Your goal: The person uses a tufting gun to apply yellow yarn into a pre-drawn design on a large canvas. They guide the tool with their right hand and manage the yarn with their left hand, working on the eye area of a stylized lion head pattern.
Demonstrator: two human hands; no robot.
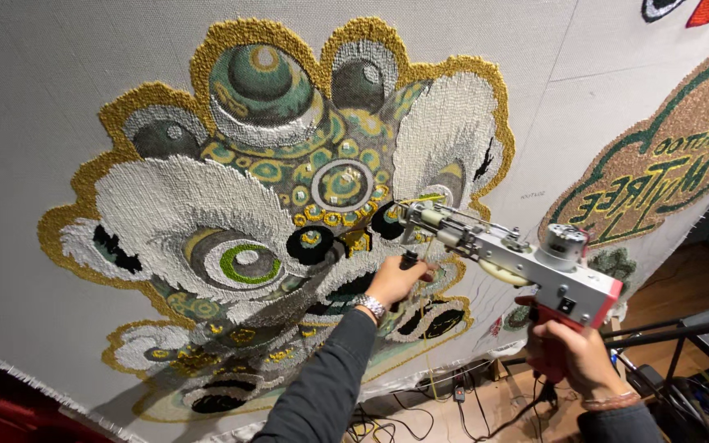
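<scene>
Against tufted lion rug (pixel 231 205), silver-and-red tufting gun (pixel 519 258), both hands gripping

The left hand (pixel 394 280) is reaching forward, fingers curled closed; the right hand (pixel 572 354) is gripping lower, fingers wrapped tight.

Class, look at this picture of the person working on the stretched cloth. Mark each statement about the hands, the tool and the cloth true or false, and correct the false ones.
1. The right hand holds the red handle of the tufting gun. True.
2. The left hand rests flat on the floor. False: it grasps the gun's black front knob, close to the cloth.
3. The gun's tip points at the tufted lion-head design. True.
4. The backing cloth is bright blue. False: it is pale grey.
5. A wristwatch sits on the left wrist. True.
</scene>
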